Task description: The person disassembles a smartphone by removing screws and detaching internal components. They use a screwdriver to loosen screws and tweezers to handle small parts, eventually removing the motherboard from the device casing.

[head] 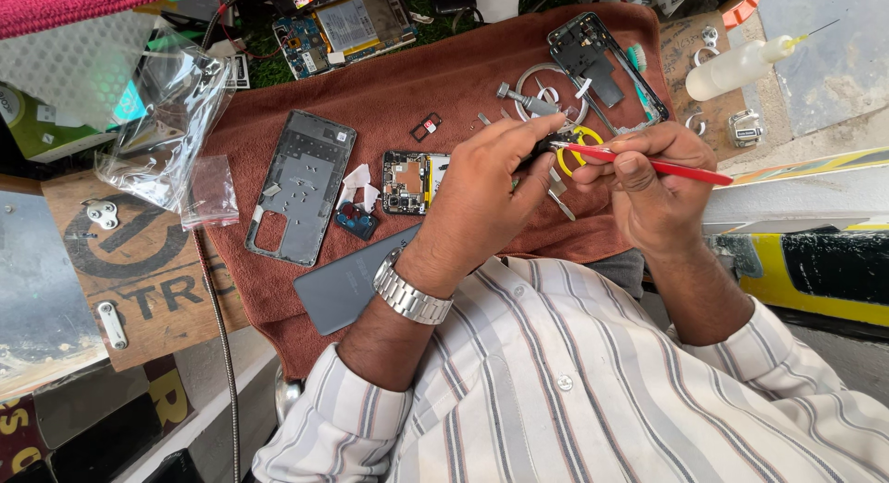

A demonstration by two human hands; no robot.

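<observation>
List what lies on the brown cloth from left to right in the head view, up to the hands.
Clear plastic bag → grey phone frame → white scraps → small circuit board → left hand → right hand holding a red tool.

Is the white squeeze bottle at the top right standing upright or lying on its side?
Lying on its side. The white squeeze bottle rests flat on the bench, its thin needle tip pointing right.

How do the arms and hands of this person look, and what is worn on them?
Both arms wear a light shirt with grey and brownish stripes, the sleeves rolled up near the elbows. The left hand has a silver metal link wristwatch on its wrist. The right hand is bare, without glove; no ring can be seen on either hand.
</observation>
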